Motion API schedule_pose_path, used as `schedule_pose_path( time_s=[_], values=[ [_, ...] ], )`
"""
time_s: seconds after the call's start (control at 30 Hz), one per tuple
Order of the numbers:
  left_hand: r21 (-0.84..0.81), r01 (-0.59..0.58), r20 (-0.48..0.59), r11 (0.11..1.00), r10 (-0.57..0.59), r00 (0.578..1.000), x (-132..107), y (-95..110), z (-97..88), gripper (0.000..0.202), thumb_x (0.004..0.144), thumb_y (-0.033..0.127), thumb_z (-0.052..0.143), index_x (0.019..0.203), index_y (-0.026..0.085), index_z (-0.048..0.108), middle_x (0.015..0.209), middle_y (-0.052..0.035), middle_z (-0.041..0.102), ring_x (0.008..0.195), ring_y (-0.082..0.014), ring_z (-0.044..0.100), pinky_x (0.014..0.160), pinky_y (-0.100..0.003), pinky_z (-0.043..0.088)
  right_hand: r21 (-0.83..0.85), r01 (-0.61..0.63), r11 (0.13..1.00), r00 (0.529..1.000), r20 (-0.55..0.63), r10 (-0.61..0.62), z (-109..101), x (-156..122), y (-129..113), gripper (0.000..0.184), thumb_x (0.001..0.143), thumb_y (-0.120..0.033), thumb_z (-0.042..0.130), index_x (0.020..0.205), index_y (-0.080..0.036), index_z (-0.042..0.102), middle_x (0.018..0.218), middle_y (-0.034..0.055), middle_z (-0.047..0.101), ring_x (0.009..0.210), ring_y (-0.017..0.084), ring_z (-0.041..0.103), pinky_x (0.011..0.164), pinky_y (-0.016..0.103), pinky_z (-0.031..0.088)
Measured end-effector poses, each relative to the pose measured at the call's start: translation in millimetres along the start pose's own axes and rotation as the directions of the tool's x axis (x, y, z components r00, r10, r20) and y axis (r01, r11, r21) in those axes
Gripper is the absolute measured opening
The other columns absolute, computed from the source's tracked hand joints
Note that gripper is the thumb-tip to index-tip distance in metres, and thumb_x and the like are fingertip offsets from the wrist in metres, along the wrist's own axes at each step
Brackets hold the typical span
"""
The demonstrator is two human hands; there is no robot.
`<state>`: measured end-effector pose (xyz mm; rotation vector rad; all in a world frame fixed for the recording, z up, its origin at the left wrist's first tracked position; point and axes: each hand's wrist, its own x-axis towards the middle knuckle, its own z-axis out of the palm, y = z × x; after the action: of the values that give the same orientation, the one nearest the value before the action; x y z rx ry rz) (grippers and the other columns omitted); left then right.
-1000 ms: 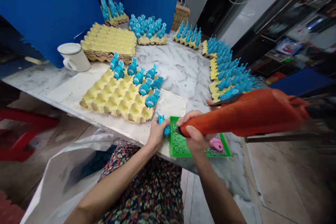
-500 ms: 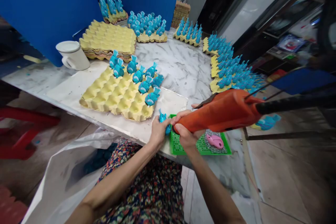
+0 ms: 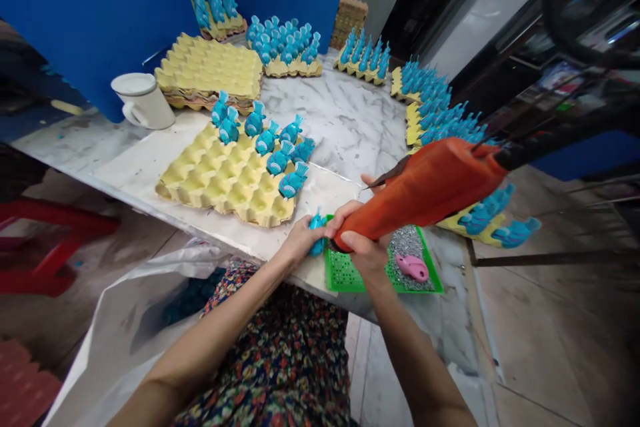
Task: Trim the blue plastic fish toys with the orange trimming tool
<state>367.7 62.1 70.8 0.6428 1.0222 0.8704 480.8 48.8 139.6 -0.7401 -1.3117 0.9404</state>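
My left hand [image 3: 300,240] is closed around a small blue fish-shaped toy [image 3: 317,230] at the table's front edge. My right hand [image 3: 367,247] grips an orange-covered power screwdriver [image 3: 420,190] near its front end. The driver's nose points left at the toy; fingers hide its tip and any contact. Beneath the right hand lies a green plastic tray [image 3: 350,277] holding many small silver metal pieces [image 3: 407,240] and a pink plastic piece [image 3: 413,267]. Left of the hands, a yellow egg tray [image 3: 220,180] carries several similar blue toys [image 3: 293,180] in its back and right cups.
Stacked yellow egg trays [image 3: 210,70] and a lidded white mug [image 3: 143,100] stand at the back left. More trays of blue toys [image 3: 285,40] line the table's back and right side. A dark cable runs from the driver to the upper right. A white bag [image 3: 120,327] hangs lower left.
The view has shifted slightly. The orange driver's rear end has risen a little, uncovering more toys at the right. My left hand still holds the blue toy, now lying lower beside the driver's nose.
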Motion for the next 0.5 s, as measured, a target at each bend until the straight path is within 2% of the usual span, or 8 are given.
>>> schedule_pose_path(
  time_s=[0.07, 0.13, 0.27, 0.5],
  values=[
    [-0.03, -0.034, -0.027, 0.999, 0.033, 0.999, -1, 0, -2.6, 0.035, 0.057, 0.037, 0.081, 0.076, 0.017, 0.059, 0.062, 0.0037, 0.055, 0.052, -0.0086, 0.045, 0.048, -0.021, 0.034, -0.104, 0.026, 0.994, 0.996, -0.079, -0.034, -5, 3, 3, 0.01, 0.069, -0.03, 0.069, 0.072, -0.023, 0.062, 0.064, -0.0014, 0.062, 0.054, 0.017, 0.055, 0.053, 0.034, 0.046],
    [-0.075, -0.022, -0.035, 0.997, 0.019, 0.999, -2, 0, -4.2, 0.032, 0.061, 0.038, 0.078, 0.075, 0.017, 0.058, 0.062, 0.0041, 0.053, 0.055, -0.0093, 0.046, 0.05, -0.021, 0.036, -0.194, 0.02, 0.981, 0.986, -0.156, -0.051, -11, 5, 9, 0.008, 0.068, -0.026, 0.069, 0.066, -0.021, 0.062, 0.061, -0.0006, 0.06, 0.053, 0.017, 0.055, 0.052, 0.033, 0.044],
    [-0.159, 0.023, -0.022, 0.987, -0.027, 0.999, -6, 0, -5.3, 0.028, 0.061, 0.034, 0.077, 0.072, 0.017, 0.057, 0.064, 0.0036, 0.053, 0.059, -0.0101, 0.048, 0.053, -0.021, 0.037, -0.218, -0.016, 0.976, 0.969, -0.244, -0.039, -19, 6, 25, 0.008, 0.065, -0.022, 0.067, 0.062, -0.021, 0.061, 0.056, -0.001, 0.058, 0.048, 0.017, 0.051, 0.048, 0.032, 0.04],
    [-0.206, 0.018, -0.039, 0.978, -0.027, 0.999, -10, 5, -3.4, 0.031, 0.057, 0.034, 0.08, 0.071, 0.017, 0.057, 0.063, 0.0041, 0.056, 0.058, -0.0099, 0.049, 0.056, -0.023, 0.039, -0.263, 0.01, 0.965, 0.965, -0.252, -0.079, -19, 5, 36, 0.017, 0.069, -0.03, 0.07, 0.064, -0.023, 0.055, 0.058, -0.0018, 0.057, 0.051, 0.016, 0.05, 0.052, 0.033, 0.042]
  ],
)
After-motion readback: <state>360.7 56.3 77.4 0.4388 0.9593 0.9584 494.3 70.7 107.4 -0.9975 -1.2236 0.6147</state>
